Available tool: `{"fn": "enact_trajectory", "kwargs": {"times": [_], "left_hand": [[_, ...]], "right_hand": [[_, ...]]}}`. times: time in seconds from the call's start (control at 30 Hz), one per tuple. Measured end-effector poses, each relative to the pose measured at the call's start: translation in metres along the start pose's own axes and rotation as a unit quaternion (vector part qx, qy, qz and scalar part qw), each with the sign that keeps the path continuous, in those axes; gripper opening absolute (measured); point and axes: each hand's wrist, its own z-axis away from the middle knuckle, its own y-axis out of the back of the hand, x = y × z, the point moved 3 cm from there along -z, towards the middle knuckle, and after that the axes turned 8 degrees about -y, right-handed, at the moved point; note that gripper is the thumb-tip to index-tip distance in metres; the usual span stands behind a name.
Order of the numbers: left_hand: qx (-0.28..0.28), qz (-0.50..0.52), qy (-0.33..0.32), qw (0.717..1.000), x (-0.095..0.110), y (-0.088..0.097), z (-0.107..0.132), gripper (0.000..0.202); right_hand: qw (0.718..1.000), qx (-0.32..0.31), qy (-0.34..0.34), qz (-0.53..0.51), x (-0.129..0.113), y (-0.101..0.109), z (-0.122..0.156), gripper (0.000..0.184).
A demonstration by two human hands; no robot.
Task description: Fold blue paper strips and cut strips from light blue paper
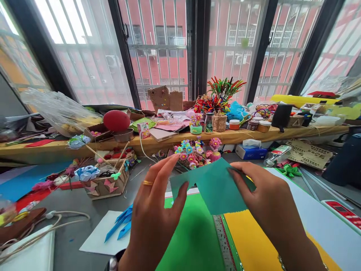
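Observation:
A sheet of teal paper [222, 188] is in the air in front of me, with one part hanging as a pointed flap and a narrower strip reaching left. My right hand [262, 192] pinches its upper right side between thumb and fingers. My left hand [158, 203], a ring on one finger, is at the paper's left end. Its fingers are raised and apart from the thumb, whose tip overlaps the strip; whether it touches is unclear. Beneath the hands lie a green sheet [188, 237], a yellow sheet [248, 241] and a clear ruler [222, 241] between them.
Left are blue folded paper strips [120, 224] on white paper [97, 233], a cardboard box [107, 184] of crafts and a cable [70, 214]. Ahead, small flowers [190, 152] stand before a cluttered ledge [169, 143]. Right are a tissue pack [251, 150] and a plastic bottle [278, 155].

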Motion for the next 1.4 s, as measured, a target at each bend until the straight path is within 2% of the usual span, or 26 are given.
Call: {"fn": "enact_trajectory", "kwargs": {"times": [0.1,0.27,0.47,0.7,0.8,0.87,0.97,1.07,1.13,1.4], "left_hand": [[0.003,-0.097,-0.056,0.994,0.011,0.001,0.005,0.053],[-0.006,-0.199,-0.106,0.974,0.016,-0.005,0.012,0.032],[0.028,-0.219,-0.194,0.956,0.029,-0.009,0.015,0.02],[0.02,-0.209,-0.211,0.955,0.039,-0.01,0.022,0.02],[-0.008,-0.224,-0.24,0.945,0.041,-0.015,0.012,0.021],[-0.039,-0.242,-0.294,0.924,0.043,-0.023,0.0,0.02],[-0.166,-0.26,-0.398,0.864,0.042,-0.042,-0.018,0.017],[-0.207,-0.267,-0.468,0.817,0.039,-0.056,-0.029,0.019],[-0.204,-0.266,-0.483,0.809,0.038,-0.062,-0.031,0.019],[-0.187,-0.241,-0.473,0.827,0.036,-0.068,-0.033,0.019]], "right_hand": [[0.999,0.009,0.037,0.009,-0.01,-0.002,0.003,0.025],[0.997,0.013,0.071,-0.001,-0.026,-0.007,0.011,0.022],[0.996,0.069,0.057,0.0,-0.03,-0.002,0.014,0.022],[0.995,0.082,0.042,0.026,-0.028,0.004,0.017,0.025],[0.996,0.071,0.044,0.021,-0.025,0.001,0.015,0.025],[0.997,0.055,0.034,0.039,-0.018,-0.004,0.012,0.027],[0.997,0.013,-0.001,0.075,-0.001,-0.013,0.005,0.029],[0.995,-0.015,-0.024,0.097,0.014,-0.022,0.0,0.029],[0.994,-0.025,-0.031,0.103,0.019,-0.026,-0.001,0.028],[0.992,-0.035,-0.035,0.119,0.022,-0.03,-0.002,0.029]]}}
